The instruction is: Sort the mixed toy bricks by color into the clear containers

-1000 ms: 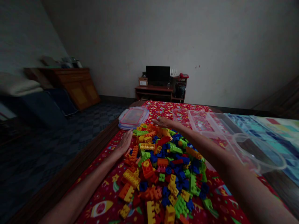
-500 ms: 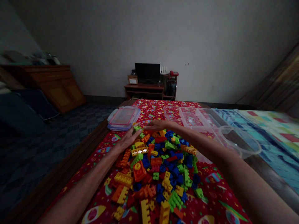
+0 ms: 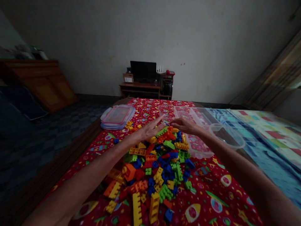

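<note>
Left hand point(image 3: 150, 130) flat, fingers extended; right hand point(image 3: 184, 125) curled, grip unclear; both flank toy bricks point(image 3: 150, 160), apparently penning loose pieces.

Had my left hand point(image 3: 150, 130) out flat at the far end of the bricks point(image 3: 150, 160), my right hand point(image 3: 184, 125) bent down near it. Stacked lids point(image 3: 116, 115) sat left on the red cloth point(image 3: 207, 204), clear tubs point(image 3: 230, 141) right, monitor point(image 3: 143, 71) way back.
</note>
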